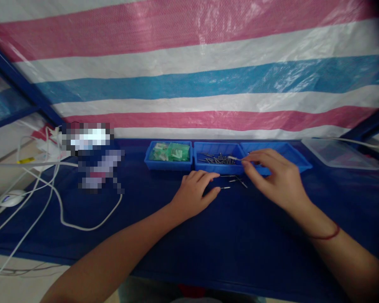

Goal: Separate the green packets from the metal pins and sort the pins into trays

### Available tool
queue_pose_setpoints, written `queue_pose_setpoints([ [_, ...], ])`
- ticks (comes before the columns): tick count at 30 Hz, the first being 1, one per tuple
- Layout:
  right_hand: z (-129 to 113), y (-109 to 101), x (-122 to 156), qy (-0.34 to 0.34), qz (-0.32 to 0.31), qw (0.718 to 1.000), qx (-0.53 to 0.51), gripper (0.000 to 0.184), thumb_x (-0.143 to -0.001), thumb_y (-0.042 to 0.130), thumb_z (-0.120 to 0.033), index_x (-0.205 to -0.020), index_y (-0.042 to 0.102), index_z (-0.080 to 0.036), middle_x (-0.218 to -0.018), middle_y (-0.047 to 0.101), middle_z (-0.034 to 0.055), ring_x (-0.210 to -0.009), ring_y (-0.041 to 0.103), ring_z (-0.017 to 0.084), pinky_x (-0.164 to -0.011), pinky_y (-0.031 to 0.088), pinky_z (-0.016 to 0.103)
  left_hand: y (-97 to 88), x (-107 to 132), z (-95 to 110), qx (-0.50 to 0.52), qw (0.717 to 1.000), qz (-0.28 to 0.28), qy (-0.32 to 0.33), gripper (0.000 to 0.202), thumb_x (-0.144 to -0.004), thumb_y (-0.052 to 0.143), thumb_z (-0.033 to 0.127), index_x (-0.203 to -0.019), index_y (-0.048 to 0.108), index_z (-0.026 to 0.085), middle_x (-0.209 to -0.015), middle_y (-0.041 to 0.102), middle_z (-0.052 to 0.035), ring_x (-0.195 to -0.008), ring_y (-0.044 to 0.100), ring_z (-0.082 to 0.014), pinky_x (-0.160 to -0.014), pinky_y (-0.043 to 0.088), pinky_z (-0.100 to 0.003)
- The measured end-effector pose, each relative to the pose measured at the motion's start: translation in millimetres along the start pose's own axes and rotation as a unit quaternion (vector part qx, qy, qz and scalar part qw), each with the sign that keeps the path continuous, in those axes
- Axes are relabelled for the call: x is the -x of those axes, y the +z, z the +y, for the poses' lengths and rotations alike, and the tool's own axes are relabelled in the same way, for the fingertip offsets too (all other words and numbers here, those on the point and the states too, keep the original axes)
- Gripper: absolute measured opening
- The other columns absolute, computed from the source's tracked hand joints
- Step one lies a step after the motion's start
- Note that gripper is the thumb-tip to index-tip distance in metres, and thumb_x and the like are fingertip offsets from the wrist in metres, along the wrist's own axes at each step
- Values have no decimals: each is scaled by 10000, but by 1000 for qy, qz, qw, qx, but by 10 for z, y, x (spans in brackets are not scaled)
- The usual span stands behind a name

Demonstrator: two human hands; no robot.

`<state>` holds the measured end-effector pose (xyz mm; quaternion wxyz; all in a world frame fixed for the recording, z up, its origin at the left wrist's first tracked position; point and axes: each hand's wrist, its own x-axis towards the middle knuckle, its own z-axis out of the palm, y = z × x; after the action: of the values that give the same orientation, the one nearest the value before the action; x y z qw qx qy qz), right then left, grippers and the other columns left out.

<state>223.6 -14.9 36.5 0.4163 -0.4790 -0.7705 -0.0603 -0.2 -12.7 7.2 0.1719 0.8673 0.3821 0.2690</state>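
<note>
My right hand (278, 176) is closed in a pinch on a thin metal pin with a pale end (233, 158), held over the middle blue bin (219, 168). Inside that bin lies a heap of thin metal pins (220, 160). On the table in front of it are several loose pins (241, 182). My left hand (192, 191) rests on the tabletop with thumb and forefinger apart. Its thumb tip is at the end of one loose pin (225, 187), and the forefinger is by another; whether they touch I cannot tell.
The left blue bin (169, 165) holds green and clear packets (178, 152). A right blue bin (298, 158) is partly behind my right hand. A clear plastic lid (337, 155) lies at far right. White cables (82, 228) and a white mouse (12, 198) lie left, near blurred items.
</note>
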Motion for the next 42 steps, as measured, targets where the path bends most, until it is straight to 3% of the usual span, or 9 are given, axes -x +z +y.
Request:
queue_pose_setpoints([
  [5,556,-248,-51,144,77,968,189,184,-842,527,-313,-804,643,-176,-755,633,76,-692,573,195,-668,436,316,16,20,23,-87,987,-85,102,278,-940,466,373,-1174,614,355,-1411,474,-11,-1266,394,-266,-911,309,-441],
  [11,827,-239,5,181,45,955,233,226,-799,530,-329,-755,672,-158,-733,646,90,-667,576,225,-639,425,337,50,17,20,-85,986,-91,109,281,-973,405,305,-1164,611,282,-1262,609,-8,-1176,475,-203,-879,274,-421],
  [18,625,-52,22,119,-74,974,178,234,-849,524,-339,-809,695,-185,-919,696,101,-895,611,274,-843,438,406,34,0,17,-77,991,-88,67,226,-959,459,261,-1062,660,255,-1120,662,-7,-1049,524,-194,-811,281,-369],
  [24,295,-51,-24,60,-40,994,85,220,-894,491,-297,-824,668,-185,-905,690,110,-867,614,266,-832,445,404,43,-17,-27,-96,991,-84,40,206,-959,474,241,-1056,650,288,-1010,671,23,-951,552,-173,-777,290,-346],
  [26,176,-19,-16,14,-90,996,26,192,-893,503,-283,-824,658,-192,-887,684,88,-853,619,241,-812,465,380,56,-17,-25,-114,990,-73,32,204,-966,454,241,-1072,625,274,-1010,664,15,-932,555,-178,-761,296,-344],
  [29,31,76,32,-51,-225,972,-44,163,-891,517,-266,-891,665,-198,-902,671,67,-850,632,203,-802,487,344,70,-10,-11,-141,988,-62,11,212,-977,403,229,-1092,580,244,-987,656,-9,-908,556,-196,-735,306,-341],
  [33,-67,220,124,-70,-332,940,-47,195,-901,503,-258,-1002,654,-186,-975,643,82,-869,633,194,-789,503,329,66,5,-8,-147,987,-67,5,212,-965,377,177,-1085,545,228,-968,642,-16,-895,555,-210,-728,325,-342],
  [38,-108,287,164,-48,-325,944,-44,190,-917,467,-219,-960,648,-184,-918,630,72,-852,621,199,-787,491,343,54,7,-24,-95,995,-40,6,220,-944,375,128,-1061,542,211,-1009,624,-31,-942,553,-212,-767,368,-353],
  [42,-155,271,134,16,-268,955,-125,147,-914,486,-222,-929,631,-199,-906,631,52,-815,605,167,-736,477,298,40,-27,-45,50,997,59,-13,222,-924,496,260,-1135,515,196,-972,622,-40,-886,575,-176,-802,421,-326],
])
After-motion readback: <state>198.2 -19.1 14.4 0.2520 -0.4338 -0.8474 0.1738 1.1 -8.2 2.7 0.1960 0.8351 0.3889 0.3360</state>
